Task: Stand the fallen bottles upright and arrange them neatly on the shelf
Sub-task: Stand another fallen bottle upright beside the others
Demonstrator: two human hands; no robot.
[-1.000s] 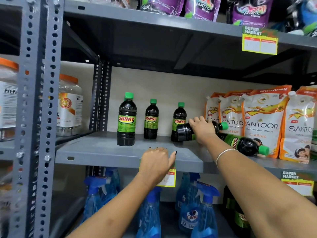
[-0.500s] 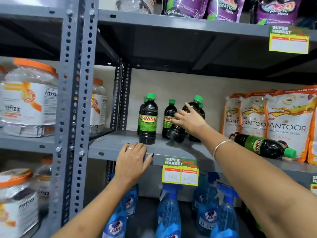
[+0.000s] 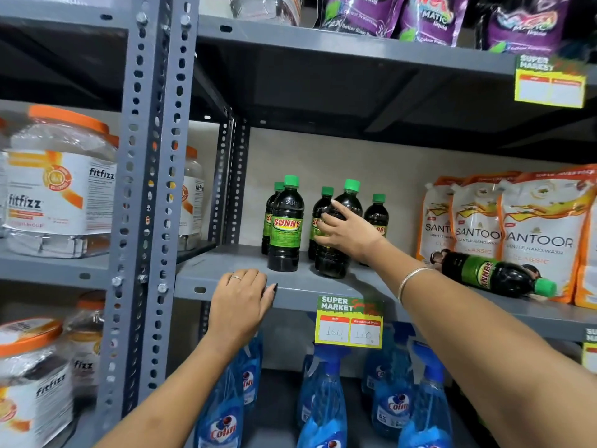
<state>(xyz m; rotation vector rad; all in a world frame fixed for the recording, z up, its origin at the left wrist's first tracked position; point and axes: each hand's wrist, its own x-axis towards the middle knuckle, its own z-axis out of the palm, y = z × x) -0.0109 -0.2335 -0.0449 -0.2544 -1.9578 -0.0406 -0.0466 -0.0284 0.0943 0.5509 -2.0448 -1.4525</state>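
Several dark Sunny bottles with green caps stand on the grey middle shelf [image 3: 226, 273]. My right hand [image 3: 350, 232] is wrapped around one of them, the front right bottle [image 3: 336, 263], which stands upright at the shelf's front. To its left stands another upright front bottle [image 3: 286, 227], with more behind. One fallen bottle [image 3: 494, 274] lies on its side to the right, cap pointing right, against the pouches. My left hand [image 3: 240, 300] rests flat on the shelf's front edge, fingers together, holding nothing.
Orange Santoor handwash pouches [image 3: 536, 234] fill the shelf's right side. A yellow price tag [image 3: 350, 321] hangs from the shelf edge. Blue Colin spray bottles [image 3: 326, 399] stand below. Purple pouches [image 3: 429, 17] sit above. Fitfizz jars [image 3: 58, 192] stand left of the perforated upright post [image 3: 155, 189].
My right hand lifted a lying bottle, swung it up and set it standing at the front of the group. The camera moved left and closer. My left hand stayed on the shelf edge.
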